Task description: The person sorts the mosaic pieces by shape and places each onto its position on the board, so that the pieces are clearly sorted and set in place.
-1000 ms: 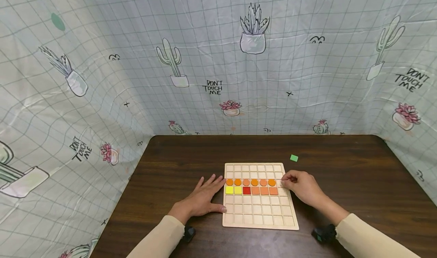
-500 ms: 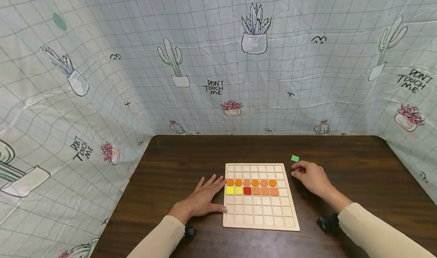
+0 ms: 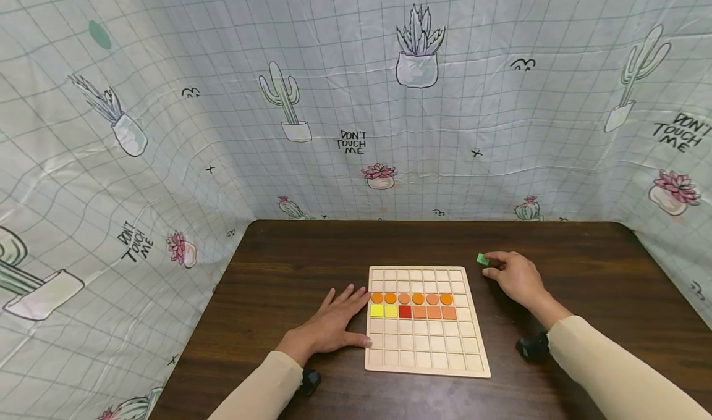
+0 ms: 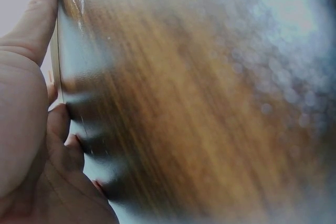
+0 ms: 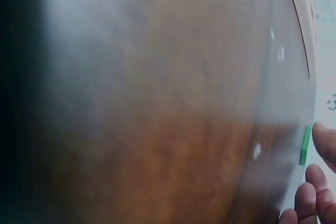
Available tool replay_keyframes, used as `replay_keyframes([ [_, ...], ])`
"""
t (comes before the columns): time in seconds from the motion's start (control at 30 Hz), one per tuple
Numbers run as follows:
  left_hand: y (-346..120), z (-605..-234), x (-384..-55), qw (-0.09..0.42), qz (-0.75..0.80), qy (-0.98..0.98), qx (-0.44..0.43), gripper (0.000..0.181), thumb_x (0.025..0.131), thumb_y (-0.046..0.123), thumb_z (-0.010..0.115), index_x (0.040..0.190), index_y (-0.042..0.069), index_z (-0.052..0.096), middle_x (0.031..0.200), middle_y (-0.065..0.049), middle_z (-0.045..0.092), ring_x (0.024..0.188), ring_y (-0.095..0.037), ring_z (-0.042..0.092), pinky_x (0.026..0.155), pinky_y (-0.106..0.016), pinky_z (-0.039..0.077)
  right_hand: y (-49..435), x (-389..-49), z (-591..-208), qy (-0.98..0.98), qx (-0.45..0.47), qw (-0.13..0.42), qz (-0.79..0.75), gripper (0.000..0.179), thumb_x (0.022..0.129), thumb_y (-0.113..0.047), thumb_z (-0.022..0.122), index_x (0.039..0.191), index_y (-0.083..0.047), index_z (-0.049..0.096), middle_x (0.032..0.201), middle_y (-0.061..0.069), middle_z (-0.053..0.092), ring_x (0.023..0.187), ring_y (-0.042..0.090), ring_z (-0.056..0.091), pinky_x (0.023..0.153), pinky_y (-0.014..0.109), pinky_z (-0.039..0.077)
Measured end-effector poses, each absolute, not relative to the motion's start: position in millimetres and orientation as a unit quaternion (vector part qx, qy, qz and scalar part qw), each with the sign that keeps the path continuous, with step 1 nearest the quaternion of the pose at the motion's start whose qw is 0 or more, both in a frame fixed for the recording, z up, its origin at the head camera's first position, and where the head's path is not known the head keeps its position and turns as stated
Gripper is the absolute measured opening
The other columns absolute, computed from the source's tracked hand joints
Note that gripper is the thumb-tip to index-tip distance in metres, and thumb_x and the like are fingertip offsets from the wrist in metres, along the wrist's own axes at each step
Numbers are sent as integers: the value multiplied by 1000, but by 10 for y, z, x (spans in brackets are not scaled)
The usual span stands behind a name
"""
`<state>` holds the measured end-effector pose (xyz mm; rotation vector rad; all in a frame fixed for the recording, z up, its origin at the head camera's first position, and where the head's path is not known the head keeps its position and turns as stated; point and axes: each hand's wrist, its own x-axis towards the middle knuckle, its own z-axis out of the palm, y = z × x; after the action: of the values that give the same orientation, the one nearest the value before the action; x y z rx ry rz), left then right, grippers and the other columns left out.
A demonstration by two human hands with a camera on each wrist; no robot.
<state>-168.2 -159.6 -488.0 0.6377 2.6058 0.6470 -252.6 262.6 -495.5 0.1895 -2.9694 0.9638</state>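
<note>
A square wooden grid board [image 3: 423, 344] lies on the dark table. My left hand [image 3: 327, 328] rests spread at its left side, with the index fingertip and thumb at the edge. One board row holds orange round pieces [image 3: 418, 299] in two shades. Directly below runs a row of square tiles: yellow [image 3: 384, 310], one red tile [image 3: 405, 312], then several light orange tiles [image 3: 434, 312]. Beyond the board's upper right corner, my right hand [image 3: 517, 279] pinches a green square tile [image 3: 481, 259] by its edge. In the right wrist view that green tile [image 5: 305, 146] stands tilted beside the fingertips.
The wood-grain table [image 3: 300, 253] reaches back to a hanging cloth [image 3: 445, 117] printed with cacti and a grid. Dark straps with small devices sit at both wrists, the right device [image 3: 533, 347] close above the table.
My right hand has moved from the board's right edge up and away to the green tile, which now tilts in the fingers. The left hand stays in place.
</note>
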Motion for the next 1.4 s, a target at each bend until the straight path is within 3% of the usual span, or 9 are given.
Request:
replay_keyframes([
  [0.23, -1591, -4880, -1683, 192, 232, 927, 226, 96, 95, 57, 72, 170, 20, 24, 177, 2, 18, 166, -25, 7, 133, -56, -3, 2695, -2644, -4951, -948, 45, -3, 316, 41, 100, -22, 73, 135, 1, 69, 124, 31, 67, 106, 45, 65, 85, 59, 53],
  [0.53, -1584, -4897, -1686, 188, 231, 927, 228, 97, 95, 57, 72, 170, 20, 24, 177, 1, 19, 166, -25, 7, 133, -57, -1, 2701, -2699, -4924, -949, 34, -16, 313, 47, 99, -25, 74, 138, 1, 67, 137, 35, 62, 121, 56, 58, 92, 65, 52],
  [0.9, -1589, -4909, -1689, 188, 229, 928, 225, 98, 94, 58, 72, 170, 19, 25, 177, 2, 19, 166, -25, 7, 133, -56, -1, 2656, -2733, -4951, -951, 23, -18, 307, 36, 100, -23, 73, 123, 3, 72, 119, 27, 72, 107, 48, 65, 90, 62, 52],
  [1.4, -1598, -4896, -1685, 190, 231, 927, 225, 97, 95, 57, 72, 170, 21, 24, 177, 2, 18, 166, -25, 7, 133, -57, -3, 2686, -2678, -4969, -947, 33, 12, 320, 33, 103, -24, 69, 127, -1, 69, 112, 20, 75, 96, 37, 70, 77, 53, 54],
])
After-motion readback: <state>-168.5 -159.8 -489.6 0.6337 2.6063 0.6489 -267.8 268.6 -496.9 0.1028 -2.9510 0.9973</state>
